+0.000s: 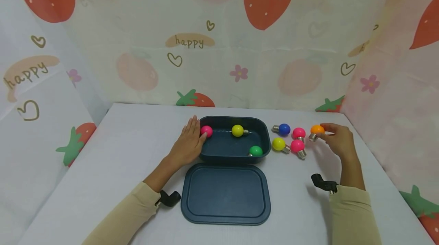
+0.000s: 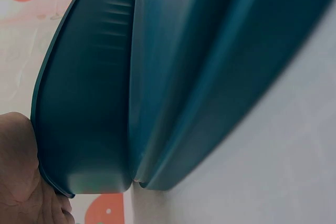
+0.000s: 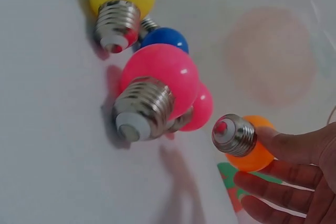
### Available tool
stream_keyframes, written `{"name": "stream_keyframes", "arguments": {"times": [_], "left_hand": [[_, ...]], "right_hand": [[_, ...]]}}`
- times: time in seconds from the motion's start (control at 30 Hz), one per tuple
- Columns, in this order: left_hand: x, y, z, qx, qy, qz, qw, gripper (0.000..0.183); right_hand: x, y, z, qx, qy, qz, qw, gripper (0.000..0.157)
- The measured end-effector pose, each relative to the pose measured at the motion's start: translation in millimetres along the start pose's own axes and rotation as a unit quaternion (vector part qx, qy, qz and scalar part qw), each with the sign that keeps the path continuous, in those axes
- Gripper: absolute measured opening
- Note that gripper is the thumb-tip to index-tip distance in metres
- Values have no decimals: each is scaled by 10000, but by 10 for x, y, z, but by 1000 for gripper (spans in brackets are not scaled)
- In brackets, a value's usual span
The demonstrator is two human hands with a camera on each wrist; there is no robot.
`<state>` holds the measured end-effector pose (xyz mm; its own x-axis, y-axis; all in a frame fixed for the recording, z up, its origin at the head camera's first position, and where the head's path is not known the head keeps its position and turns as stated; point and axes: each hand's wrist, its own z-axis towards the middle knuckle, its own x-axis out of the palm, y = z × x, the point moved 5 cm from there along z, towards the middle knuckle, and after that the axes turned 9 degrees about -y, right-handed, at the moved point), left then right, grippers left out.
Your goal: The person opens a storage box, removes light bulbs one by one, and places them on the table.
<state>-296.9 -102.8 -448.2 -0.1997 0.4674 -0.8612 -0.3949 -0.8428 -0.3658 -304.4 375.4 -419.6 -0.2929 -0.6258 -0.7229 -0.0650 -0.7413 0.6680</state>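
Observation:
My right hand (image 1: 337,140) pinches an orange light bulb (image 1: 317,129) between thumb and fingers; its screw base (image 3: 234,135) points out in the right wrist view. With straight fingers, my left hand (image 1: 186,144) lies along the left side of a dark blue box (image 1: 236,159), its thumb over the rim. Inside the box are a pink bulb (image 1: 206,131) near that thumb, a yellow bulb (image 1: 237,130) and a green bulb (image 1: 255,151). Between box and right hand lie a blue bulb (image 1: 284,129), another yellow bulb (image 1: 278,144) and two pink bulbs (image 1: 297,146).
A flat dark blue lid (image 1: 226,195) lies in front of the box, close to its near wall. Both stand on a white table (image 1: 137,130). Behind the table and at its sides hangs a strawberry-patterned cloth (image 1: 192,69).

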Motion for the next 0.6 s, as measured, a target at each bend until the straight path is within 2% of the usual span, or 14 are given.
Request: {"name": "stream_keyframes", "arguments": {"times": [0.6], "left_hand": [[10, 13, 4, 79, -41, 40, 10000, 67]], "right_hand": [[122, -204, 31, 224, 150, -63, 9996, 48]]}}
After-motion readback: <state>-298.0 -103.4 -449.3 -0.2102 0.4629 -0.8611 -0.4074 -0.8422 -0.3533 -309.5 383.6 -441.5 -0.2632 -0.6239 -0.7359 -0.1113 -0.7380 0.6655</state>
